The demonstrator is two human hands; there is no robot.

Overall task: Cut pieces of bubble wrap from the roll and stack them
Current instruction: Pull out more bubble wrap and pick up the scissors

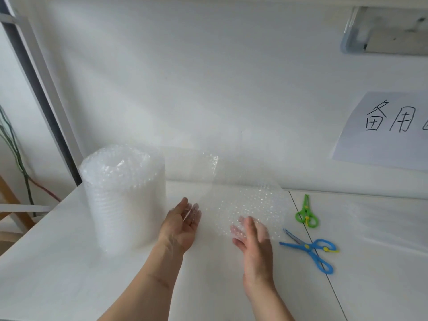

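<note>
A thick roll of bubble wrap (124, 198) stands upright on the white table at the left. A loose sheet of bubble wrap (245, 200) runs from the roll toward the right and curves down to the table. My left hand (181, 225) is palm-up at the sheet's lower left edge, its fingertips showing through the wrap. Further right, the fingers of my right hand (253, 239) also lie behind the wrap as it grips the lower right edge. Blue scissors (311, 247) lie partly open just right of my right hand, with small green scissors (306, 213) behind them.
Flat clear pieces of bubble wrap (389, 224) lie on the table at the far right. A paper sign with handwriting (386, 126) hangs on the white wall. A seam (324, 272) splits the tabletop. Cables and a wooden frame are past the table's left edge.
</note>
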